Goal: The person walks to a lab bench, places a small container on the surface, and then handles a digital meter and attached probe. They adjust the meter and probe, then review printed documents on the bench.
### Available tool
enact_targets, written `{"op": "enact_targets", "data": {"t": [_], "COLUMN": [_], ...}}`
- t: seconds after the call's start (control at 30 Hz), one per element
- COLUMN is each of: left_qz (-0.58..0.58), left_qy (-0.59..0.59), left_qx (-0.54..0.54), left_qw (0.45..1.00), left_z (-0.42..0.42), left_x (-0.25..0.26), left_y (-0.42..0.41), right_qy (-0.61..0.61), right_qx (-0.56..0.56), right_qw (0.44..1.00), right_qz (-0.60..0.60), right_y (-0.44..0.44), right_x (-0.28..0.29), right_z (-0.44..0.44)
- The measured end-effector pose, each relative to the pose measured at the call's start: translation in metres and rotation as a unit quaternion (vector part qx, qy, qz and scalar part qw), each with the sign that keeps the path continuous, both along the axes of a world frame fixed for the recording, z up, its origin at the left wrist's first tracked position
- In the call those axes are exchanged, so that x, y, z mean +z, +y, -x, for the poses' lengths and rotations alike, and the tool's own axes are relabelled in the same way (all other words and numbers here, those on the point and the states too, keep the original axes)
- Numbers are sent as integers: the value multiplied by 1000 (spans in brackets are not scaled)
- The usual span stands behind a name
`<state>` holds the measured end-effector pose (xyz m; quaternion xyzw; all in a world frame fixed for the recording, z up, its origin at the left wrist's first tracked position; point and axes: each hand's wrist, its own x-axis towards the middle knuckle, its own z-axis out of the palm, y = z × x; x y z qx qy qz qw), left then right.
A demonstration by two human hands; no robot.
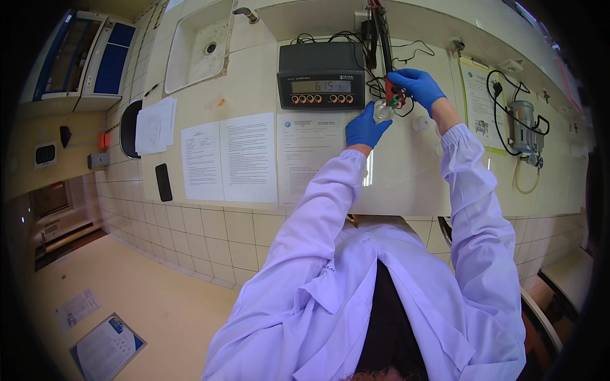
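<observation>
My left hand [367,129], in a blue glove, grips a small clear glass beaker [382,112] on the bench. Just above the beaker, the fingers of my gloved right hand [419,88] are closed on the red electrode holder [393,91] at the end of a dark jointed arm [380,35]. Green and dark probe parts show over the beaker's mouth; how deep their tips reach is hidden. To the left of both hands stands a grey Hanna bench pH meter [321,76] with a lit display and a row of orange-ringed buttons. Black cables run behind it.
Small white containers [420,124] stand beside my right forearm. Printed sheets [228,157] and a black phone [163,182] lie left, below a sink [198,47] with a tap [246,15]. A clipboard [481,102] and a small pump [524,126] with tubing are right.
</observation>
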<state>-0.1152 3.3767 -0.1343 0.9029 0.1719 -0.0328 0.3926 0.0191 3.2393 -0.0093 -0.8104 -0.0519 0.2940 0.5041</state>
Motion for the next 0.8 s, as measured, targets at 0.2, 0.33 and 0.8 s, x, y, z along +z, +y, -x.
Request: {"op": "enact_targets", "data": {"t": [0.2,0.33,0.8], "left_qz": [26,31,8], "left_qy": [66,63,39], "left_qx": [-2,-6,-2], "left_qw": [998,998,999], "left_z": [-2,-2,-1], "left_x": [14,17,10], "left_y": [0,1,0], "right_qy": [-3,-5,-24], "right_qx": [0,-4,-4], "right_qw": [1000,1000,1000], "right_qz": [-6,-2,-19], "right_y": [-1,-1,-2], "right_x": [-2,-4,-6], "right_z": [-1,-1,-2]}}
